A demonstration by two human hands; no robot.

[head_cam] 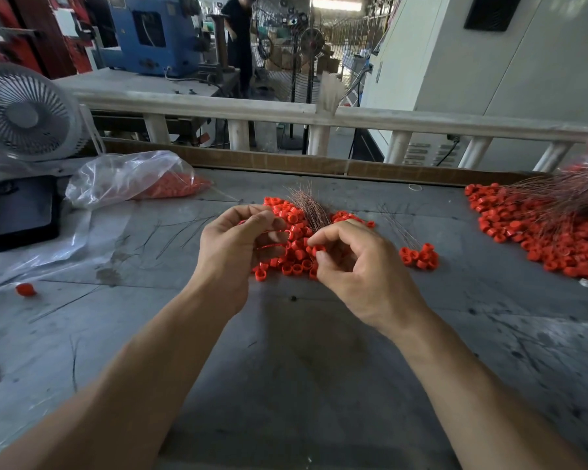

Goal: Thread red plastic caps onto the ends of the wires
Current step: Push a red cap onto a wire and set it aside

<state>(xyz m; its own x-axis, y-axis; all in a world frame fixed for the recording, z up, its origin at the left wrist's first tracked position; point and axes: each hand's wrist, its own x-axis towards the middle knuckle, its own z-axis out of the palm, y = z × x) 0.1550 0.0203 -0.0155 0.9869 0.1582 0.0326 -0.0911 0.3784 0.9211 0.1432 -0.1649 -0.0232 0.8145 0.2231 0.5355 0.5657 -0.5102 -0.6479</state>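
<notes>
The right hand (357, 266) pinches 1 red cap (318, 250) between thumb and forefinger, its other fingers curled. The left hand (238, 245) has its fingers curled around a bundle of thin copper wires (311, 206), whose ends fan upward behind the hands. Both hands hover over a loose pile of red caps (294, 262) on the grey table (286, 351). A small cluster of caps (418, 257) lies just right; a large capped-wire heap (540, 232) sits far right. A plastic bag of caps (133, 179) rests at left.
</notes>
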